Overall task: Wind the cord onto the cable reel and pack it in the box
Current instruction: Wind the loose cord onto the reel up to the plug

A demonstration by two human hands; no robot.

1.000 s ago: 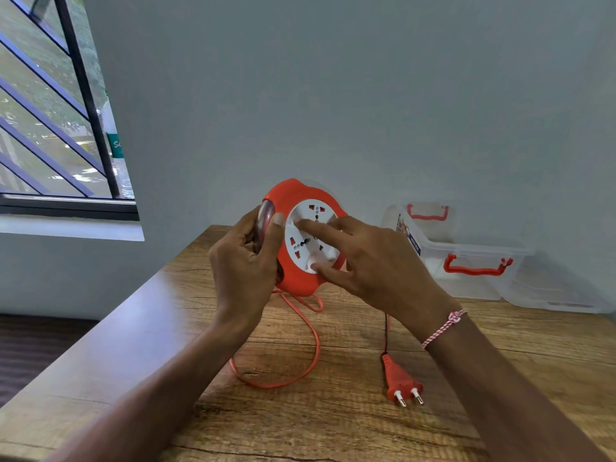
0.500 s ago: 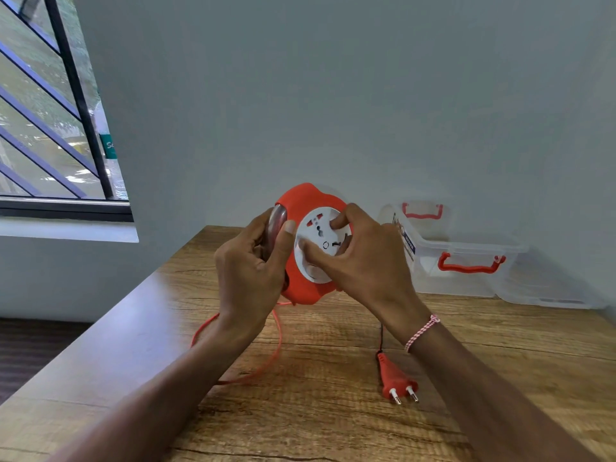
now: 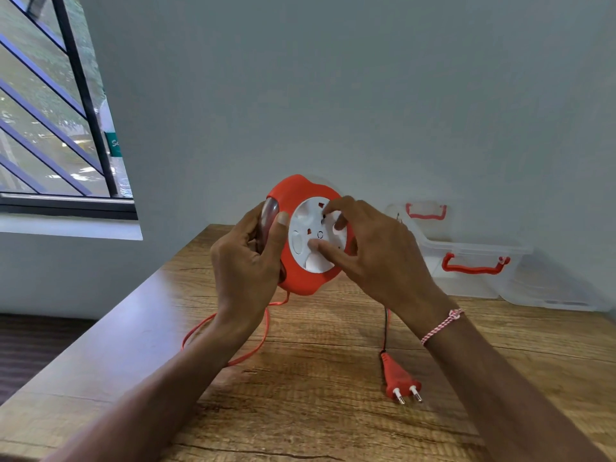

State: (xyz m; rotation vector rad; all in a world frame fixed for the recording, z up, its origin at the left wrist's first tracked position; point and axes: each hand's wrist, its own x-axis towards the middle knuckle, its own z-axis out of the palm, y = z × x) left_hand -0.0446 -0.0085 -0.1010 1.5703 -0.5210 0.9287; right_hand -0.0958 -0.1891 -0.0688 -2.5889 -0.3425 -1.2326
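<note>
Head view: the cable reel (image 3: 301, 278) is held upright above the desk (image 3: 316, 411). The left hand (image 3: 248, 261) has its grip closed on the rim at 9 o'clock; the right hand (image 3: 373, 255) pinches the white dial (image 3: 316, 235). Loose cord (image 3: 263, 331) hangs at 6 o'clock (the box (image 3: 473, 271) stands at 3 o'clock).

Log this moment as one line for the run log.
stage: winding | left hand: grips cable reel rim | right hand: fingers on white hub | cord: slack loop on table | plug: on table | box: empty-looking, behind

Glossy orange plastic cable reel (image 3: 301, 275) with matt white face. Beneath it, a grainy wooden table (image 3: 300, 411); beside it, a clear plastic box (image 3: 480, 278).
</note>
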